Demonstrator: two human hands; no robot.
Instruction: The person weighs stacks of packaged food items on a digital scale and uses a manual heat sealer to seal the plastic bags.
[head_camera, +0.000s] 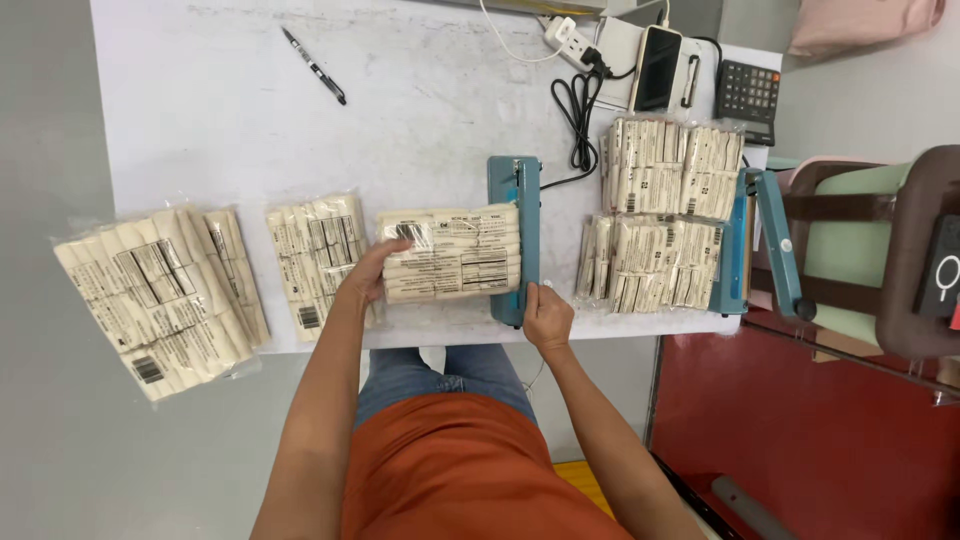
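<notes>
Clear plastic wraps the packet of paper-sleeved sticks (452, 253) that our left hand (366, 278) grips at its outer end, its other end lying in the blue heat sealer (516, 236) on the white table (250, 120). Our right hand (546, 315) is clenched on the sealer's near end. More filled packets (664, 220) lie just beyond.

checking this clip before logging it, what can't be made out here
Head view only:
- Bag mouth of the packet under the left hand: hidden by the blue sealer.
- Right hand fingertips: curled over the sealer's near end.
- Second sealer: partly covered by packets.
- Label print: too small.
</notes>
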